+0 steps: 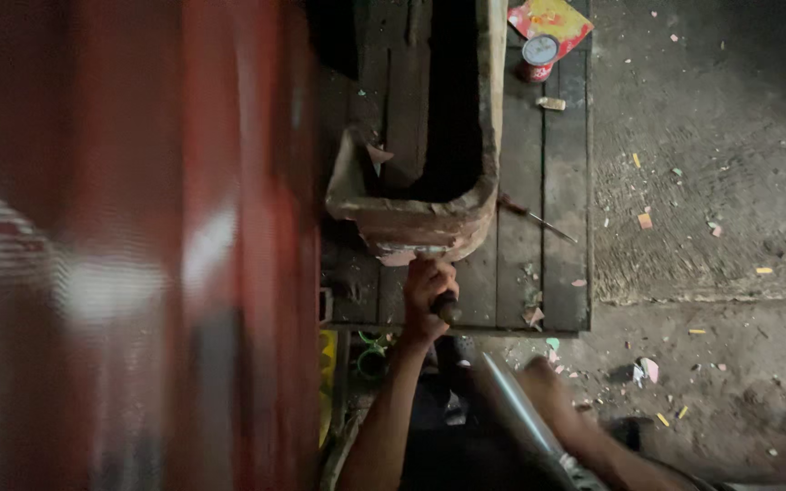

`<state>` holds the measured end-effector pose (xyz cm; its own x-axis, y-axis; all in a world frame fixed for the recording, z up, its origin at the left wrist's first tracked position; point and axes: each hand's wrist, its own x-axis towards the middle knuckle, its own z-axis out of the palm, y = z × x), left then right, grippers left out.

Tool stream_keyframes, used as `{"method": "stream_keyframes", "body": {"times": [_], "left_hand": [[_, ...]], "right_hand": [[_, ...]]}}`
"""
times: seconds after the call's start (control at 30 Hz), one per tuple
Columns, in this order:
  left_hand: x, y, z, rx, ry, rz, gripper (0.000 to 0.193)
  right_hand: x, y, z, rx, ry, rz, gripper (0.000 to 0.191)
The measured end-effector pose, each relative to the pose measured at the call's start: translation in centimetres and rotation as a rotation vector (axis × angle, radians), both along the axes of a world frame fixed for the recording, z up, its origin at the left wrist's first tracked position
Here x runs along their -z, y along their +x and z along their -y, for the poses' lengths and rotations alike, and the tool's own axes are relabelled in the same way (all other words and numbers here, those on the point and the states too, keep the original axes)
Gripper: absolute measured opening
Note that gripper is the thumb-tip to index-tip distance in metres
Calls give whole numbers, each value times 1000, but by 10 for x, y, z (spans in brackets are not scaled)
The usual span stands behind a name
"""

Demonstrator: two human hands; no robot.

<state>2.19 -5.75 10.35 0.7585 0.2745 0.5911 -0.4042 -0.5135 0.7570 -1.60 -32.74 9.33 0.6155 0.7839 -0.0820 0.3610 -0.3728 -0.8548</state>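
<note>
Red and blurred, a broad upright metal surface (138, 245) fills the whole left side of the view, too smeared to tell what it is. At the near edge of the view a bare forearm rises from the bottom, and beside it lies a pale grey metal tube (516, 409) slanting down to the right. The second hand (539, 373) shows only as a blur at the tube's upper end, just off the near edge of the dark plank platform (561, 209); which hand it is and whether its fingers are clenched I cannot tell. The hand (428, 289) on the forearm is over the platform's near edge, fingers clenched around a short dark tool handle (448, 309), knuckles up against the worn grey trough-shaped mould (411, 214). That mould lies along the platform, its rounded closed end pointing at the near edge, its dark hollow running off toward the far edge. A thin dark rod (539, 221) lies on the planks just right of the mould's end. At the far right corner of the platform stand a small round red-and-white tin (539, 56) and a red and yellow paper sheet (552, 23). Right of the platform, rough grey concrete floor (711, 182) carries scattered coloured paper scraps.
</note>
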Motion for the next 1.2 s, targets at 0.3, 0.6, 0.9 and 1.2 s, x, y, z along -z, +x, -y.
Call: {"method": "stream_keyframes", "body": {"times": [0.3, 0.6, 0.9, 1.2], "left_hand": [[29, -23, -15, -82, -100, -45, 21], [-7, -32, 0, -191, -110, 18, 20], [4, -45, -16, -218, -446, -58, 20], [27, -57, -23, -290, -806, -465, 45]], "right_hand": [[1, -2, -7, 351, -221, -202, 47], [-14, -5, -7, 360, -154, -151, 12], [-7, -12, -26, 306, -138, -166, 17], [-1, -12, -27, 329, -89, -137, 17]]}}
